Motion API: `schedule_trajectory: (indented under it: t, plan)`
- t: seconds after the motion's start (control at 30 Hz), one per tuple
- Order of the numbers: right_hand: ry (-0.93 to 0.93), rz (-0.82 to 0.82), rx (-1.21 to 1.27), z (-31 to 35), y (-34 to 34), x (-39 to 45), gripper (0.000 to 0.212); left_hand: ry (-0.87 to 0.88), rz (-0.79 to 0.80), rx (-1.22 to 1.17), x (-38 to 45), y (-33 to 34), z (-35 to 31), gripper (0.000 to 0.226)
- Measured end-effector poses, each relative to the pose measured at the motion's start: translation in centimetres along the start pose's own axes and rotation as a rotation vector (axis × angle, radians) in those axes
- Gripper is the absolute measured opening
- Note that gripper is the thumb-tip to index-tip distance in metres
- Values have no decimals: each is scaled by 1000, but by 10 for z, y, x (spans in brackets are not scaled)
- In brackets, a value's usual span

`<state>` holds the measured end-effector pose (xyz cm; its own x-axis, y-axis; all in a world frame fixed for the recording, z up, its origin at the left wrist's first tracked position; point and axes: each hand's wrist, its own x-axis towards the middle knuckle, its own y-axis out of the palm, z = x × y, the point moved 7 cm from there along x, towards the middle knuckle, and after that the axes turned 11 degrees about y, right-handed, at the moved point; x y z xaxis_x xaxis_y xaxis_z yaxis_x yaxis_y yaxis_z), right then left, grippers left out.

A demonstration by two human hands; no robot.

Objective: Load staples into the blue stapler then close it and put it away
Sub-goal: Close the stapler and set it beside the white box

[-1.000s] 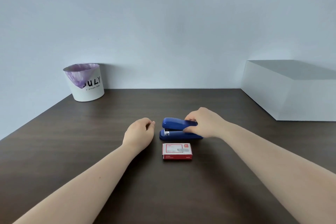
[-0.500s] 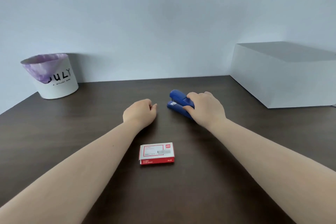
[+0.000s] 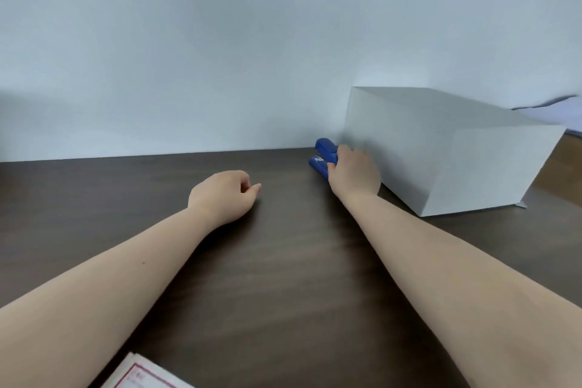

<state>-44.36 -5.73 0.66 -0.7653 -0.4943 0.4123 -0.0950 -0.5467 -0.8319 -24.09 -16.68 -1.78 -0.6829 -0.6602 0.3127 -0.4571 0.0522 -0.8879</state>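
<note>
The blue stapler (image 3: 324, 154) lies closed at the far edge of the dark wooden table (image 3: 283, 261), close to the wall and just left of a white box. My right hand (image 3: 354, 175) is shut on its rear half; only the front end shows. My left hand (image 3: 222, 195) rests on the table to the left, fingers loosely curled, holding nothing. The red-and-white staple box (image 3: 145, 373) lies at the bottom edge of the view, partly cut off.
A large white box (image 3: 447, 148) stands on the table's right side, right next to the stapler. The pale wall runs along the table's far edge.
My right hand has pushed the stapler away from me and to the right, up to the white box. The view has swung right, so the staple box dropped to the bottom and the bin left the view.
</note>
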Motion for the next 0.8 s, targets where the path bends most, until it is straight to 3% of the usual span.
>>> schedule_trajectory:
  t: [0.5,0.8]
  plan:
    - [40,-83,-255,-7,23,60,29,30,-71,-32,10,3,8,34]
    - [51,-93,-236,-7,31,65,30,29,-71,-46,10,4,9,34]
